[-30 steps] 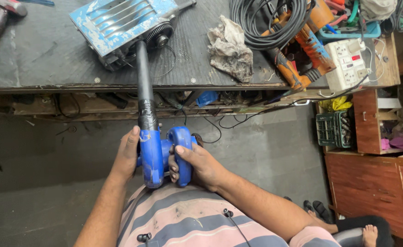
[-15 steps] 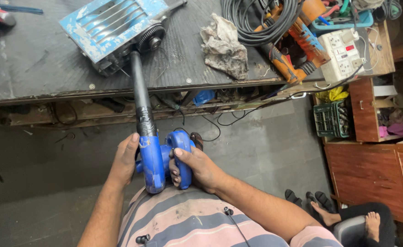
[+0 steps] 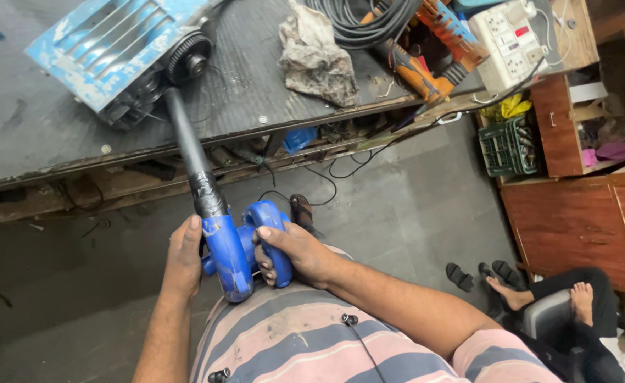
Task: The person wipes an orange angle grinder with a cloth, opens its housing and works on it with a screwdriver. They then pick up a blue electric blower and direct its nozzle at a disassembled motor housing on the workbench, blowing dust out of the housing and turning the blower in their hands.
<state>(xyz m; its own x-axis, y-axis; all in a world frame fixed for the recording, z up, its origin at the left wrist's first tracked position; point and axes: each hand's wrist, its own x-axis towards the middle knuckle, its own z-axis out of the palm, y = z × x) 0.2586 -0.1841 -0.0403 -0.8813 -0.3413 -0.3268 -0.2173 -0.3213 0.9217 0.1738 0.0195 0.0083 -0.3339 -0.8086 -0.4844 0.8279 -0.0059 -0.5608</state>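
1. Two hands gripped a blue blower held against the striped shirt: left hand wrapped its side, right hand clenched its handle.
2. Its black nozzle reached up to a blue-painted metal unit on the table.
3. Nearby lay a crumpled rag and coiled cables.

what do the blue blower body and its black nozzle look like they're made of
Blower body: looks like moulded plastic, glossy blue with rounded seams. Black nozzle: probably matte plastic or rubber, a plain dull tube; its lower end looks wrapped in shiny black tape.
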